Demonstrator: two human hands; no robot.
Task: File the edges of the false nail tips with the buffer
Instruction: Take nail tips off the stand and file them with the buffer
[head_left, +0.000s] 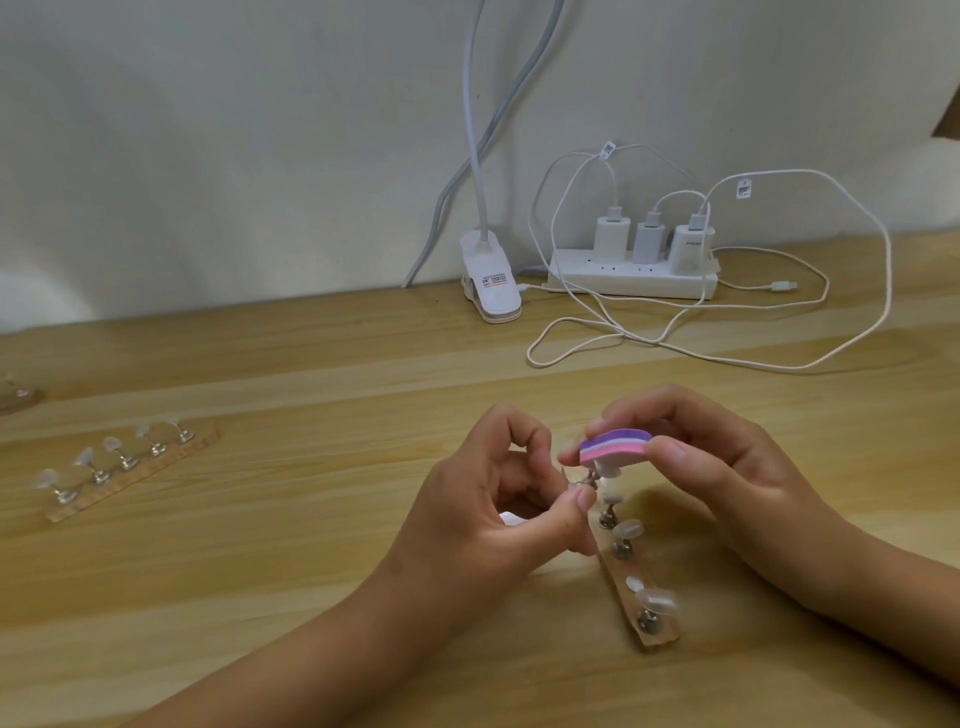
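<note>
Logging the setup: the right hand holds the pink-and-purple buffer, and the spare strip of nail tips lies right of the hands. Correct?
Not quite. In the head view the spare strip of nail tips lies left of the left hand, not on the right; the right hand does hold the buffer.

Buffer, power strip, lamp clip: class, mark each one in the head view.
buffer (615, 448), head view, pink and purple side edge.
power strip (649, 286), head view, white front face.
lamp clip (500, 302), head view, white lower body.
</note>
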